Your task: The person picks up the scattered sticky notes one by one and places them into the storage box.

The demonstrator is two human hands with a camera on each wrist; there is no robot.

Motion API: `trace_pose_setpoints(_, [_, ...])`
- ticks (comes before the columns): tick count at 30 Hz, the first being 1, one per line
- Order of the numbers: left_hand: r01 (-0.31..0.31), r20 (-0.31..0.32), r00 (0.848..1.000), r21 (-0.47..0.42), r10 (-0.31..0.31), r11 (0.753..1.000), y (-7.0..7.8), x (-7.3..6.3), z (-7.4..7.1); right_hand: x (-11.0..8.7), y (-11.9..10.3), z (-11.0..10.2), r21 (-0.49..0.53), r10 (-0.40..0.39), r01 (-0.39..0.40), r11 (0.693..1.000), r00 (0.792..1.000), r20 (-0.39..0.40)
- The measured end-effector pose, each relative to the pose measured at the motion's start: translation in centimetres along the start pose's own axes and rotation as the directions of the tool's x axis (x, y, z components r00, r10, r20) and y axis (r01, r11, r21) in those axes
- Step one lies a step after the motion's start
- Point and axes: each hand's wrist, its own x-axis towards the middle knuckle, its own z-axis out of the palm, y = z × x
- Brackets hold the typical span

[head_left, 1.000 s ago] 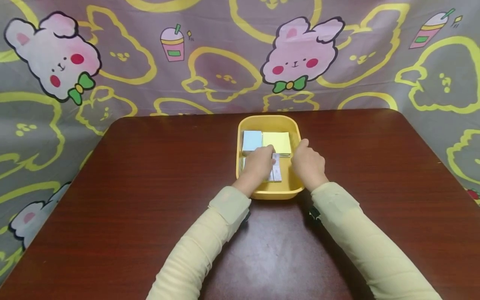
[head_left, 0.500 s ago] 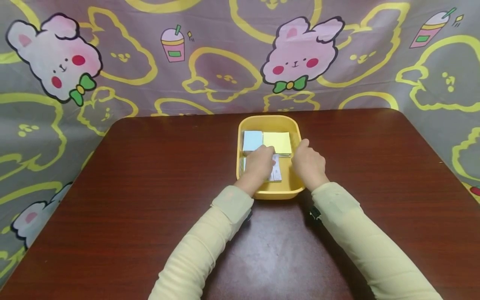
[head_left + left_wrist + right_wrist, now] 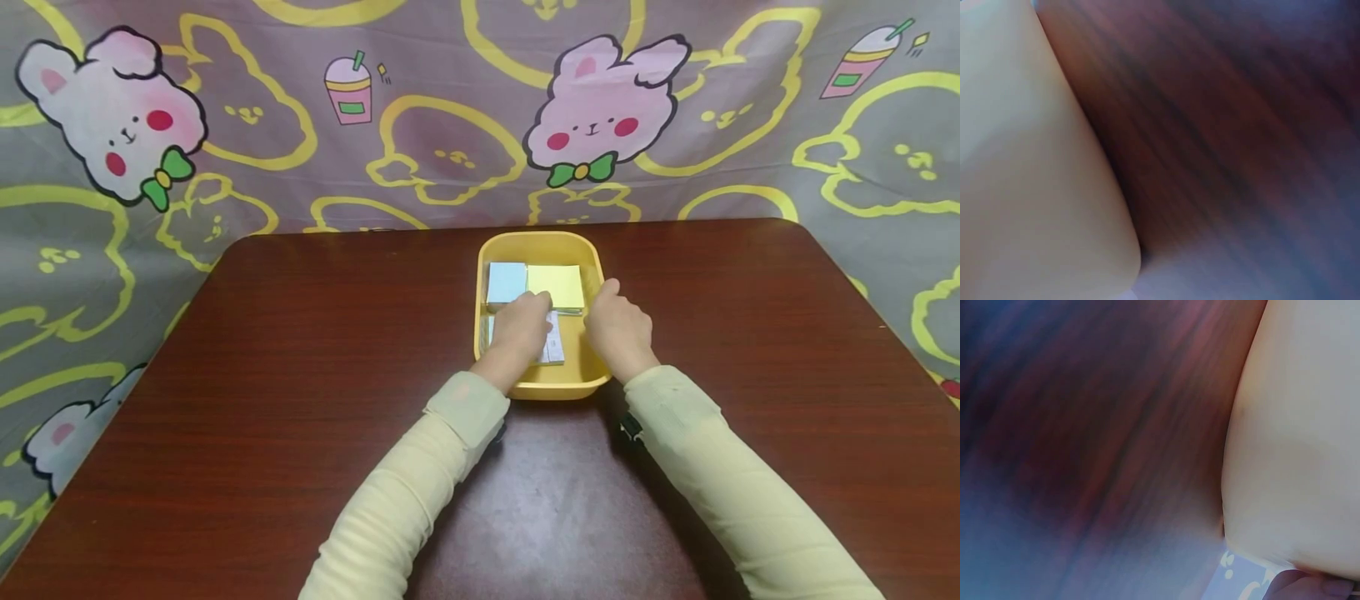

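Note:
A yellow plastic tray (image 3: 551, 390) holds several square pads of what look like sticky notes. At its far end a light blue pad (image 3: 507, 281) lies beside a pale yellow pad (image 3: 558, 283). My left hand (image 3: 519, 329) reaches over the near left side, its back up and fingers bent down over a pale purple pad (image 3: 555, 342). The fingertips are hidden, so whether it holds that pad is unclear. On the right side, my right hand (image 3: 621, 329) grips the tray's rim, fingers curled and thumb uppermost. Both wrist views show mainly blurred skin close to the lens.
The tray stands on a dark reddish-brown wooden table (image 3: 315, 350), near its back edge. Behind and at both sides hangs a grey cloth (image 3: 450, 75) printed with rabbits and yellow outlines. Both forearms, in pale yellow sleeves (image 3: 405, 492), stretch across the table's front part.
Both hands stay in almost the same place on the tray. The left forearm has shifted very slightly to the right, and the head view has moved a little. The pads lie as before.

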Motion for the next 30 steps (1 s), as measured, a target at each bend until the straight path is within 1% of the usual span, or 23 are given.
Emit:
trace_pose_setpoints(5, [-0.001, 0.009, 1.0, 0.036, 0.001, 0.999, 0.0, 0.1, 0.0, 0.0, 0.0, 0.0, 0.004, 0.003, -0.003, 1.0, 1.0, 0.004])
trace_pose_setpoints(9, [0.0, 0.019, 1.0, 0.047, -0.001, 0.999, 0.2, -0.1, 0.0, 0.0, 0.1, 0.0, 0.008, 0.011, -0.011, 1.0, 1.0, 0.016])
trace_pose_setpoints(12, [-0.001, 0.022, 1.0, 0.054, 0.0, 0.999, 0.2, -0.2, 0.1, 0.0, 0.2, 0.0, 0.013, 0.024, -0.024, 1.0, 0.999, 0.043])
trace_pose_setpoints(15, [-0.002, 0.01, 1.0, 0.064, 0.001, 0.998, 0.1, -0.2, 0.2, 0.2, 0.2, -0.1, 0.019, 0.033, -0.035, 0.999, 0.997, 0.076])
trace_pose_setpoints(20, [0.006, -0.019, 1.0, 0.069, -0.005, 0.998, -0.1, -0.2, 0.5, 0.5, 0.3, -0.1, 0.028, 0.015, -0.019, 0.999, 0.991, 0.135])
trace_pose_setpoints(23, [0.002, -0.054, 0.999, 0.032, -0.001, 0.999, -0.1, -0.4, 0.7, 0.6, 0.6, 0.0, 0.025, 0.009, -0.013, 1.0, 0.984, 0.175])
trace_pose_setpoints(26, [0.001, -0.093, 0.996, -0.034, -0.004, 0.999, 0.1, -0.6, 0.7, 0.6, 1.0, 0.0, 0.023, 0.011, -0.016, 1.0, 0.977, 0.213])
trace_pose_setpoints(28, [0.008, -0.104, 0.994, -0.075, -0.016, 0.997, 0.3, -0.6, 0.6, 0.6, 1.3, 0.0, 0.047, 0.001, -0.012, 0.999, 0.974, 0.225])
trace_pose_setpoints(30, [0.022, -0.103, 0.994, -0.111, -0.033, 0.994, 0.4, -0.7, 0.4, 0.5, 1.7, 0.1, 0.101, -0.013, -0.011, 0.995, 0.973, 0.228])
